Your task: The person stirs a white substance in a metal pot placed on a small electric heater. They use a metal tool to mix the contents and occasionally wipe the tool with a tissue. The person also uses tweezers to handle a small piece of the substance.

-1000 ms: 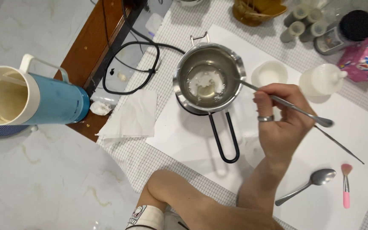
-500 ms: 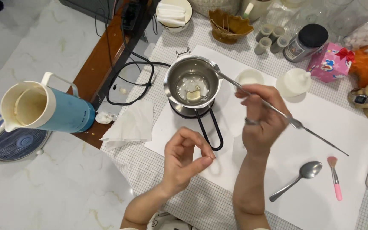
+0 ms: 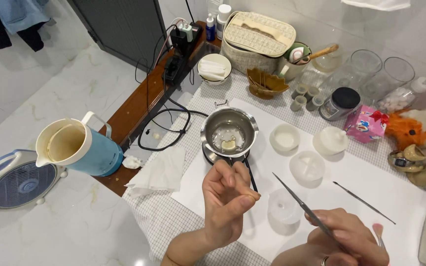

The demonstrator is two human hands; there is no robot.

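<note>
On white mat (image 3: 371, 197) | left hand (image 3: 228, 199) raised, fingers pinched together, anything held too small to tell | right hand (image 3: 343, 236) grips tweezers (image 3: 299, 204), tips pointing toward pot (image 3: 229, 133) | pot sits on burner ahead of left hand, pale lumps inside | spatula (image 3: 363, 202) lies right of tweezers.

The left hand (image 3: 229, 197) is raised, palm turned inward, fingers curled with thumb pressed to fingertips. The right hand (image 3: 345, 240) sits lower at the frame's bottom, knuckles up, fingers closed, ring on one finger
</note>
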